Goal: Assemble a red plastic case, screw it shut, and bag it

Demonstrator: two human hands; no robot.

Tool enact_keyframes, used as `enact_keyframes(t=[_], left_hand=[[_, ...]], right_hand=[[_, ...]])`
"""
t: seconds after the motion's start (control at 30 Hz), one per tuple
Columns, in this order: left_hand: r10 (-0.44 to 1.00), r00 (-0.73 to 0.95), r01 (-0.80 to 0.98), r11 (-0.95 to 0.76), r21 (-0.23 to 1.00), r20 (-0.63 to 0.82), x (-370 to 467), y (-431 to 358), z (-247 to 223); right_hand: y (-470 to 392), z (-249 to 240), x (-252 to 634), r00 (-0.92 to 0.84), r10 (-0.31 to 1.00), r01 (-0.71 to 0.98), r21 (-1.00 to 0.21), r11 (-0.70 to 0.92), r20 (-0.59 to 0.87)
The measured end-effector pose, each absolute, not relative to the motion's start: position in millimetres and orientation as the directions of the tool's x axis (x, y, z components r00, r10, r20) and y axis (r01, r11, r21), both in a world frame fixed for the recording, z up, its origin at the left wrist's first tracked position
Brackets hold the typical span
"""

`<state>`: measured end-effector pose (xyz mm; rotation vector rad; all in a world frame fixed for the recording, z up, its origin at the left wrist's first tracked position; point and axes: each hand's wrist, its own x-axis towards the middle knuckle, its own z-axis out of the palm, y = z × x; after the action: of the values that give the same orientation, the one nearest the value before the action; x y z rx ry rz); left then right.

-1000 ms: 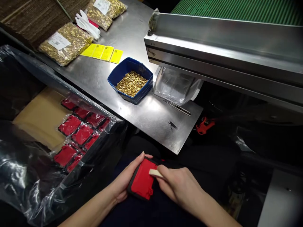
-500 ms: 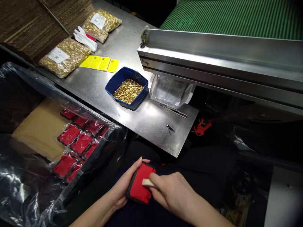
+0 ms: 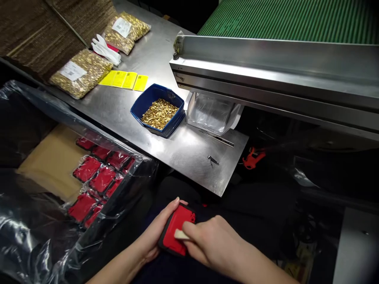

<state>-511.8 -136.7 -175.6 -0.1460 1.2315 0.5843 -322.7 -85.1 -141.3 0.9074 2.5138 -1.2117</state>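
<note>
A red part with a black rim (image 3: 174, 228) lies in my left hand (image 3: 156, 232), whose fingers wrap round its left side and far edge. My right hand (image 3: 210, 240) is closed on a small pale tool (image 3: 180, 234). The tool's flat end rests over the red face of the part. Beyond my hands, on the metal table, stands a blue bin (image 3: 139, 106) with many small brass pieces (image 3: 160, 113) in it.
At the left, a plastic-lined box (image 3: 118, 215) holds several red parts (image 3: 102, 178) beside cardboard. Brass-filled bags (image 3: 81, 73), white gloves (image 3: 105, 50) and yellow labels (image 3: 122, 80) lie on the metal table (image 3: 189, 157). A green conveyor (image 3: 281, 19) runs at the upper right.
My right hand has moved slightly left, and the pale tool with it, across the red face. My left hand still holds the part in nearly the same place.
</note>
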Motion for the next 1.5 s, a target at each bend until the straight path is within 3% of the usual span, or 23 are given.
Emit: enact_keyframes(t=[0.3, 0.47, 0.63, 0.8, 0.97, 1.5], left_hand=[[0.326, 0.223, -0.539, 0.827, 0.162, -0.919, -512, -138, -181], [0.282, 0.22, -0.536, 0.835, 0.127, -0.934, -513, -140, -182], [0.329, 0.187, -0.519, 0.833, 0.191, -0.926, -512, -139, -181], [0.289, 0.189, -0.489, 0.856, 0.165, -0.938, -514, -141, -184], [0.347, 0.15, -0.472, 0.848, 0.241, -0.926, -517, -143, -185], [0.277, 0.182, -0.52, 0.842, 0.147, -0.944, -517, -145, -189]], right_hand=[[-85, -140, -326, -0.769, 0.431, 0.634, -0.647, 0.424, -0.471], [-87, -143, -324, -0.712, 0.498, 0.688, -0.633, 0.355, -0.495], [-89, -143, -321, -0.723, 0.477, 0.676, -0.653, 0.341, -0.5], [-95, -146, -317, -0.692, 0.496, 0.707, -0.63, 0.321, -0.524], [-104, -149, -314, -0.681, 0.523, 0.709, -0.641, 0.294, -0.513], [-102, -155, -304, -0.704, 0.499, 0.688, -0.658, 0.306, -0.505]])
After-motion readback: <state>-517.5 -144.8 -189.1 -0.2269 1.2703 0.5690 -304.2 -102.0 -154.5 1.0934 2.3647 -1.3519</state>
